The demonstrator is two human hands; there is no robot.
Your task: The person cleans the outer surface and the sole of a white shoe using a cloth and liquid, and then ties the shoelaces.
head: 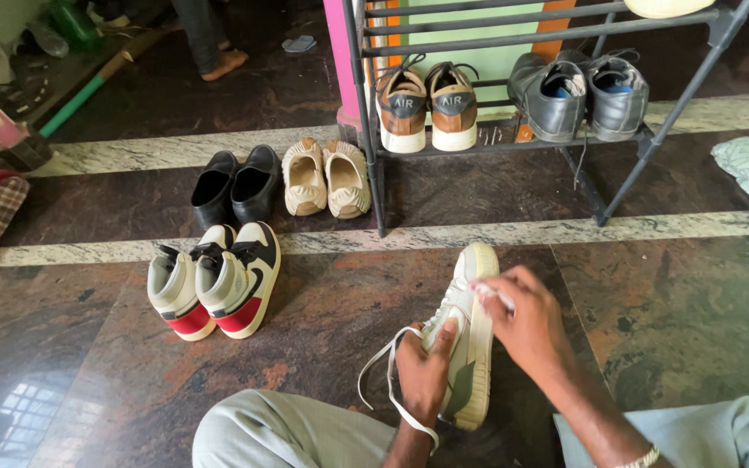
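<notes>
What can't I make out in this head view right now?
- Right hand: what its fingertips pinch against the sneaker is blurred white, too small to tell.
- Sneaker's upper: hidden behind the left hand.
- Person at top left: cut off by the top edge.
- Rack: upper shelves cut off.

A white sneaker (470, 338) with green trim lies on its side, toe toward twelve o'clock. Its loose white lace (387, 373) trails toward eight o'clock.
</notes>
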